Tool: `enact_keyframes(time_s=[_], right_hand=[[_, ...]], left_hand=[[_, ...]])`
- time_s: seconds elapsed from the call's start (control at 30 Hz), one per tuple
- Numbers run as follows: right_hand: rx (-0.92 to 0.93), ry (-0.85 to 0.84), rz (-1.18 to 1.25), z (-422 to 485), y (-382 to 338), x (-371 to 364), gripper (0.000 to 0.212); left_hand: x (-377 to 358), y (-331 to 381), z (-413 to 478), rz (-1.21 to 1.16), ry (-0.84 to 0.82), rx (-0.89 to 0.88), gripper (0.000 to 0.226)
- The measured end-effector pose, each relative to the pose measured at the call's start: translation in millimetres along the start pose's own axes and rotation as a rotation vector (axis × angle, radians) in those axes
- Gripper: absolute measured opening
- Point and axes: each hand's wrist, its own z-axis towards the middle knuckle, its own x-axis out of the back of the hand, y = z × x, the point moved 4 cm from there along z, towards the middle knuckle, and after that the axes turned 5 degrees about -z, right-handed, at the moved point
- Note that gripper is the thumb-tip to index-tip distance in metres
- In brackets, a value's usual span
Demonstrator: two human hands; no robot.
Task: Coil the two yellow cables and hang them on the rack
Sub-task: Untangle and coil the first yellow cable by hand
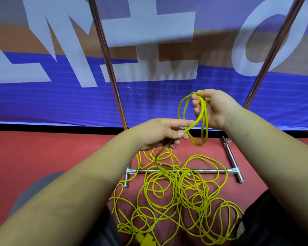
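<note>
The right hand (215, 109) is gripping a few small loops of thin yellow cable (201, 121), while the left hand (158, 134) is pinching the feeding strand. The tangled yellow pile (178, 192) on the red floor (60, 153) is lying across the chrome rack's base bar (208, 171), so pulling is likely snagging or knotting it.

A blue banner (60, 103) with white letters stands behind red floor (43, 153).

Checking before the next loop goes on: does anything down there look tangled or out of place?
Yes. The loose yellow cable lies in overlapping loops on the red floor, draped across the rack base bar, so it may snag.
</note>
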Motion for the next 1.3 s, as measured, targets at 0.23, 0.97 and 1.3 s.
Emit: enact_keyframes(time_s=[0.23,0.97,1.3], right_hand=[[0.005,-0.001,-0.02,-1.1,3.7,2.4,0.023],[0.037,-0.038,0.01,-22.9,-15.6,29.2,0.031],[0.109,0.019,0.01,-38.5,-14.6,33.8,0.035]], left_hand=[[5.7,-6.6,4.2,0.033,-0.056,0.061,0.042],[7.0,-96.4,12.4,1.028,-0.223,0.431,0.024],[-14.3,-96.8,27.2,0.853,-0.156,0.288,0.02]])
